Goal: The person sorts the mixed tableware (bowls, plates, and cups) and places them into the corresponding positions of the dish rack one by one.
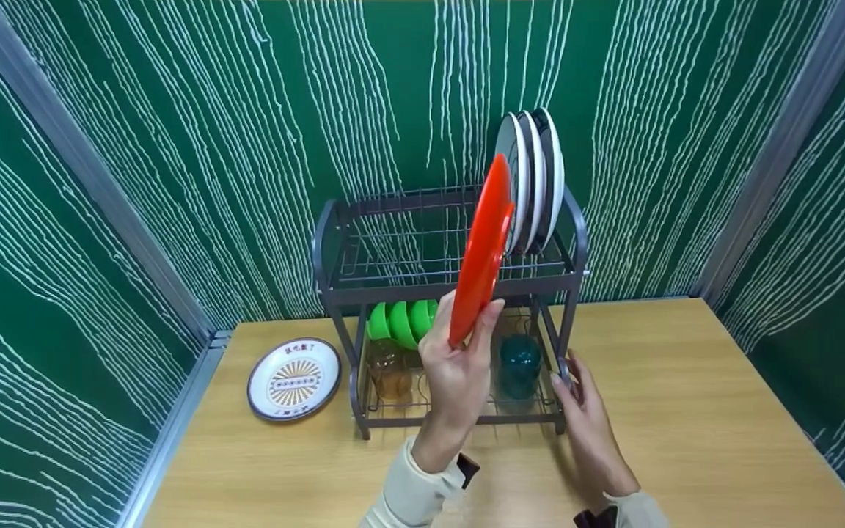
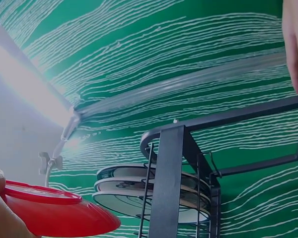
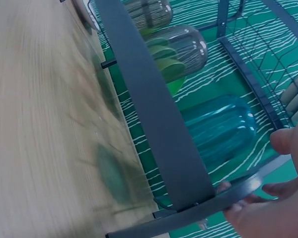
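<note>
In the head view, my left hand (image 1: 455,381) pinches the lower edge of a red plate (image 1: 480,257) between thumb and fingers. The plate stands nearly upright, edge-on to the head camera, in front of the dark two-tier dish rack (image 1: 444,292). In the left wrist view the red plate (image 2: 64,215) appears beside the rack's frame. My right hand (image 1: 593,425) holds the rack's lower right post, with thumb and fingers on either side of it. Three white-rimmed plates (image 1: 536,183) stand upright at the right end of the top tier.
On the lower tier are green bowls (image 1: 400,323), brownish clear glasses (image 3: 181,49) and a teal glass (image 1: 519,367). A patterned white plate (image 1: 294,379) lies on the wooden table (image 1: 686,411), left of the rack. Green walls with white streaks (image 1: 195,147) surround the table.
</note>
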The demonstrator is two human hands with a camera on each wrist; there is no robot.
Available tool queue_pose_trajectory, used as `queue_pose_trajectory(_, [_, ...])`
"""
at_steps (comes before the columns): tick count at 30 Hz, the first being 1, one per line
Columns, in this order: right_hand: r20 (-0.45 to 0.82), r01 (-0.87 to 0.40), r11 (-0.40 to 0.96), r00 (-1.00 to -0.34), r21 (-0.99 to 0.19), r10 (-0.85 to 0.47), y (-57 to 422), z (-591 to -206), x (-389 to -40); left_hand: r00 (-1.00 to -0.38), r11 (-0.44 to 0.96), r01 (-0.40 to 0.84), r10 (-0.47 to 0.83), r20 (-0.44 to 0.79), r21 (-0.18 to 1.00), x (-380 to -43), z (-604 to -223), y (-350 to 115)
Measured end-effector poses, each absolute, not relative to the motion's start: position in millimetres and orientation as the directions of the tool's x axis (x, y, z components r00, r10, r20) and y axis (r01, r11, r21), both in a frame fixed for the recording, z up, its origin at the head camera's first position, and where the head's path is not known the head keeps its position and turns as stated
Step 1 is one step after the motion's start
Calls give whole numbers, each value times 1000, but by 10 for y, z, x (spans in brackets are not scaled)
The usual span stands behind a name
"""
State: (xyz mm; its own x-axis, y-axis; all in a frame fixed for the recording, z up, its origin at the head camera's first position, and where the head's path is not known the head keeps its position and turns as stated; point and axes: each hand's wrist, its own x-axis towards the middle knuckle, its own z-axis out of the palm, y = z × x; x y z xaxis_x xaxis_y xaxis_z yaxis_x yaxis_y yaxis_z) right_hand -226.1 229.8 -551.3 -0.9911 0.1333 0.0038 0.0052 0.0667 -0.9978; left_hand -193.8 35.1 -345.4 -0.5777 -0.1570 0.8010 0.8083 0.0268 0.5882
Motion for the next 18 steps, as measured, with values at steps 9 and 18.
queue_pose_trajectory(9, [-5,11,45,-992,-999,124,2281,-5496,-2385,-561,15,817,-208,801,576,-1934,-3198,379])
queue_pose_trajectory(18, [34,-30,31,-988,-999,153,2276,-5520,-2556,-602,-3,787,-224,766,618,-1987,-3078,395])
